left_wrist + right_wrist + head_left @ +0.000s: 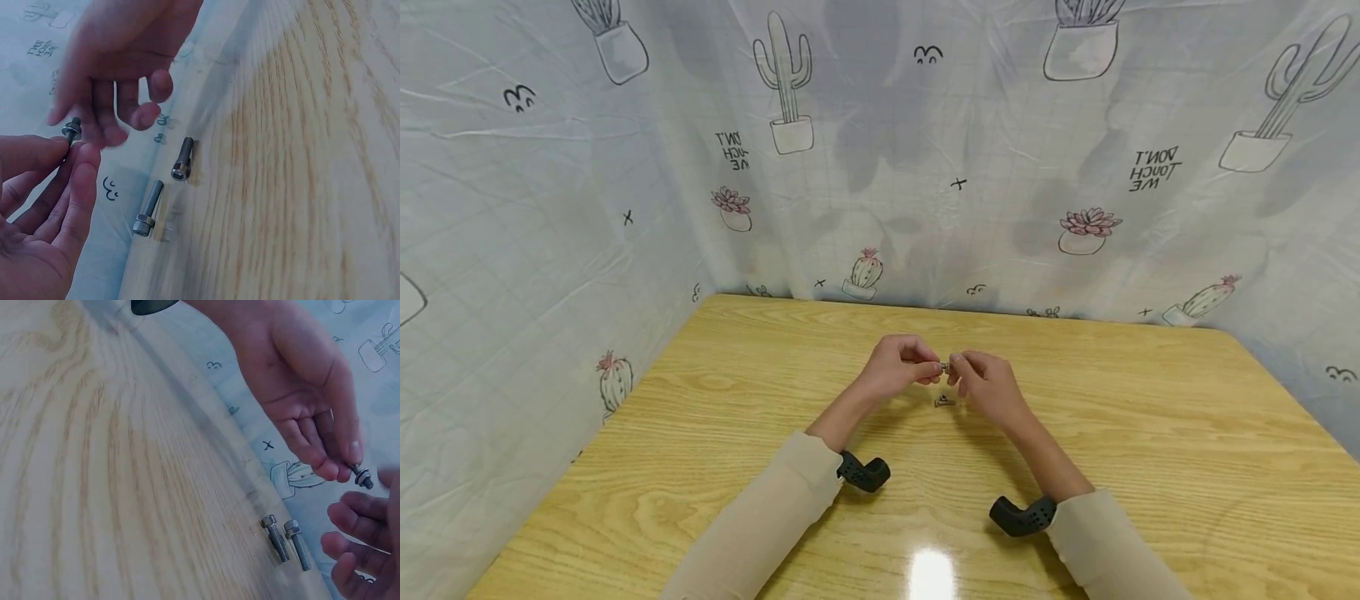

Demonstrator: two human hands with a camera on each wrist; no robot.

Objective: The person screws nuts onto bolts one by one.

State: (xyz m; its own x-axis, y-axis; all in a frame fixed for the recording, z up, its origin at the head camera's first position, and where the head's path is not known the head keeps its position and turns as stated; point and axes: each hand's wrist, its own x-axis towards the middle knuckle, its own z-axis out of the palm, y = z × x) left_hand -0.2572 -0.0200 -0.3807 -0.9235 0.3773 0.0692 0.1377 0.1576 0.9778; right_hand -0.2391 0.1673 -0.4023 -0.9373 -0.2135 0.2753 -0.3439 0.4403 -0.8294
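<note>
My left hand pinches a small metal bolt between thumb and fingertips, above the table. A nut and what looks like a washer sit on the bolt near its free end. Close around that end is my right hand, its thumb and fingers spread apart, with the nut visible in the gap between them. Below the hands, two socket-head bolts lie side by side on the wood: one bolt and another bolt with a nut up by its head.
The wooden table has a light wood grain. A pale curtain printed with cactus drawings stands behind it and along the sides. Black curved wrist mounts stick out from both sleeves.
</note>
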